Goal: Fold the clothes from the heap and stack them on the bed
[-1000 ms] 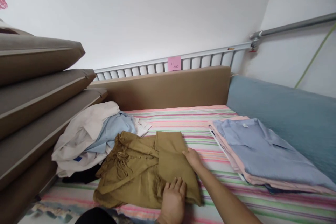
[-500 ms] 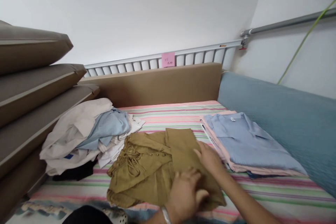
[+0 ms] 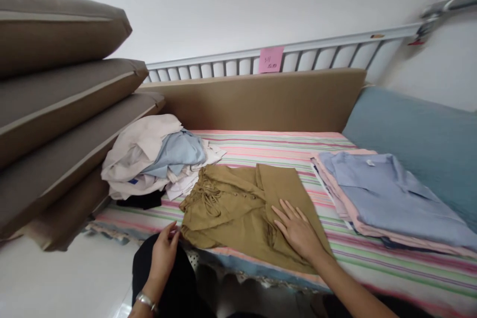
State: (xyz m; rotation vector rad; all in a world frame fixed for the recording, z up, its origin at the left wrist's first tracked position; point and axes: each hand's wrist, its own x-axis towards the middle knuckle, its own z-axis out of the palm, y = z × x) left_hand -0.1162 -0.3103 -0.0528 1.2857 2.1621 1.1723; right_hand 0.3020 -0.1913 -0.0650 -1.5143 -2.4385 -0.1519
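Note:
Olive-green drawstring trousers lie folded on the striped sheet, their gathered waistband and tied cord at the left end. My right hand rests flat on the folded leg part with fingers spread. Near the lower left corner of the waistband is my left hand, a bracelet on its wrist. Its fingers are loosely bent and apart, with nothing seen in them; whether the fingertips touch the cloth I cannot tell.
A loose heap of clothes lies at left, beside stacked brown cushions. At right sits a folded pile topped by a blue shirt. Behind the striped sheet stand a brown padded panel and a radiator.
My left hand has moved from the folded legs to the waistband's lower corner. My right hand has shifted from the far edge onto the folded part and flattened. The view has shifted.

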